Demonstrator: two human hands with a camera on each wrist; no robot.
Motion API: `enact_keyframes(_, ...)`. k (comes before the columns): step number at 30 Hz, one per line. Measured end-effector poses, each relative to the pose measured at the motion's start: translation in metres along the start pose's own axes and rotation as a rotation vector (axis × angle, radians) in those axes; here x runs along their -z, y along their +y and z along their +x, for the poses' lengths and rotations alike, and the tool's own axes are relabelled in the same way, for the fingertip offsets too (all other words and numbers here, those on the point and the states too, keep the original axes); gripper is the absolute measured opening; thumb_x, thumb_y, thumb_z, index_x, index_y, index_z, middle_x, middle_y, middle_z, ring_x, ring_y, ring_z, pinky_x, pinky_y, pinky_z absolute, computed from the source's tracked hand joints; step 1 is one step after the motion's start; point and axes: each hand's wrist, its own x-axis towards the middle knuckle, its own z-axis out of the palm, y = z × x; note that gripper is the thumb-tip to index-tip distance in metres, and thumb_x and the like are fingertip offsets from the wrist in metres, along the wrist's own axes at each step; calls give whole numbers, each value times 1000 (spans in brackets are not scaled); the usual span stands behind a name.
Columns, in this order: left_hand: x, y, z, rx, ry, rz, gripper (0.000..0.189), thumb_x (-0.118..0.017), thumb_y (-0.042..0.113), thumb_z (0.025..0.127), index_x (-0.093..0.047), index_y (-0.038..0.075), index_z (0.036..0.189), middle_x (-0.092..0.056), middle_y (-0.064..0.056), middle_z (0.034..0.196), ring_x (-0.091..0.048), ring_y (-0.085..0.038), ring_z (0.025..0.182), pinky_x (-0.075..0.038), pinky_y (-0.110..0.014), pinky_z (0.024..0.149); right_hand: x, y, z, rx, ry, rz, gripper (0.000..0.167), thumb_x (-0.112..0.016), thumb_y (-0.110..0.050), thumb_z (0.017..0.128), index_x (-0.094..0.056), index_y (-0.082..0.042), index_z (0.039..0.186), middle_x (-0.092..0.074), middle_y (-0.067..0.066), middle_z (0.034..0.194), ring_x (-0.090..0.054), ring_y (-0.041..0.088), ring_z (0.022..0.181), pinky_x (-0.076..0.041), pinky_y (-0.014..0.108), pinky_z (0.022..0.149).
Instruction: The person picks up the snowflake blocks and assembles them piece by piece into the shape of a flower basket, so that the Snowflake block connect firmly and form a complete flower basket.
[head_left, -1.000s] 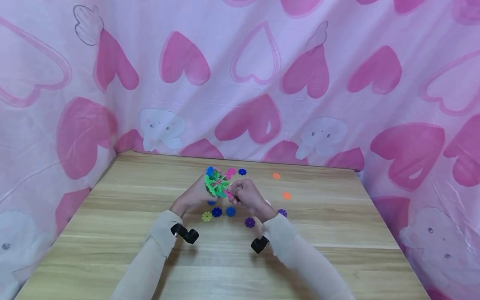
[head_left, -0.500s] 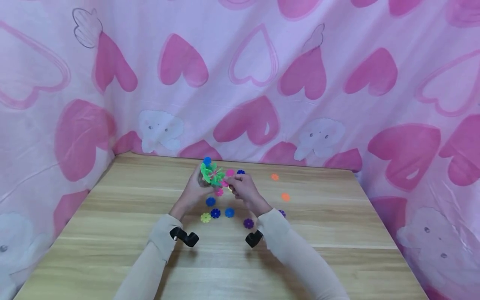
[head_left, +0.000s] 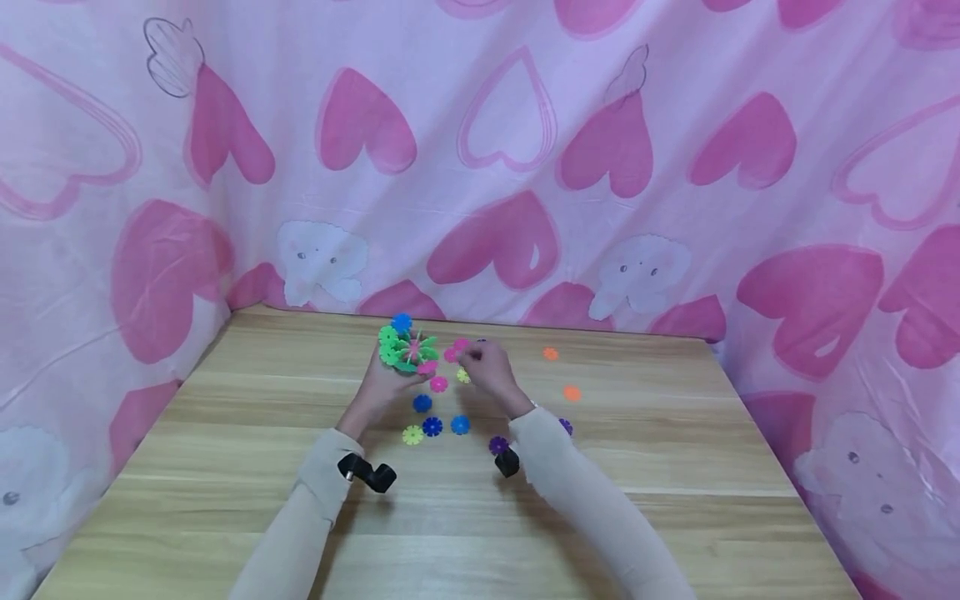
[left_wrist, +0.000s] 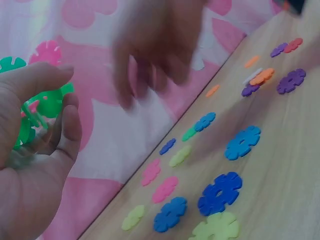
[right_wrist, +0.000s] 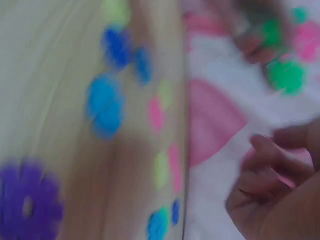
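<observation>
My left hand (head_left: 380,390) holds up a flower-shaped build of interlocking plastic snowflake discs (head_left: 388,354). Green discs ring its pink and white middle, with a blue disc (head_left: 402,322) on top and a pink disc (head_left: 427,367) at its lower right. In the left wrist view, thumb and fingers (left_wrist: 71,125) curl about the build, and the palm hides part of it. To the right, apart from the build, my right hand (head_left: 491,371) hovers over the discs at the back of the table. Its fingers hang loosely bent and blurred in the left wrist view, with nothing seen between them.
Loose discs lie on the wooden table (head_left: 225,467): blue (head_left: 460,425), dark blue (head_left: 432,427), yellow (head_left: 412,435), pink (head_left: 438,384), purple (head_left: 498,445) and orange (head_left: 572,392) ones among them. A pink heart-print curtain (head_left: 495,233) stands behind the table's back edge.
The build has risen and moved left in my left hand. My right hand has let go of the pink disc on the build and drawn off to the right and up.
</observation>
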Motion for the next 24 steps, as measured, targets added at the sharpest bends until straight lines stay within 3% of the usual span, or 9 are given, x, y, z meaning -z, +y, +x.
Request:
enact_keyframes(4,5,3,-2,-10,-62,-1,81,-76,-4,80,-33,9,148,-48,-19,148,-47,-32,138,-42,-33,114,-18,14,9,65,-175,-205,19,-62,-13,98,-68,-3,113,-65,9,102,-57,17,86,-54,29,74)
enact_keyframes(6,6,4,-4,-12,-101,-2,82,-77,-4,79,-34,10,148,-49,-18,148,-46,-31,139,-41,-34,115,-28,18,14,93,-218,-249,19,-63,-14,97,-67,-2,112,-64,9,99,-57,19,84,-55,31,73)
enact_keyframes(11,7,9,-9,-10,-193,26,84,-80,-1,79,-34,12,149,-49,-17,146,-46,-33,138,-36,-45,118,-44,20,23,101,-216,-300,10,-65,-11,96,-67,-4,103,-59,8,85,-55,21,75,-50,30,68)
enact_keyframes(15,8,10,-10,-12,-229,38,84,-79,-3,79,-35,15,148,-50,-17,146,-46,-33,138,-34,-49,119,-46,19,24,71,-214,-328,21,-67,-11,95,-66,-5,115,-61,6,93,-56,20,81,-53,32,78)
enact_keyframes(19,9,10,-11,-5,-275,36,81,-80,-2,78,-39,17,146,-55,-12,142,-50,-31,136,-37,-46,117,-38,22,19,18,-237,-249,19,-70,-12,93,-62,-4,108,-63,8,90,-57,20,77,-54,32,70)
enact_keyframes(24,12,9,-11,10,-314,-1,82,-81,-1,75,-41,18,145,-56,-11,142,-53,-28,133,-42,-40,114,-14,28,7,-44,-276,89,7,-64,-7,95,-67,-1,94,-65,9,77,-56,14,63,-49,23,55)
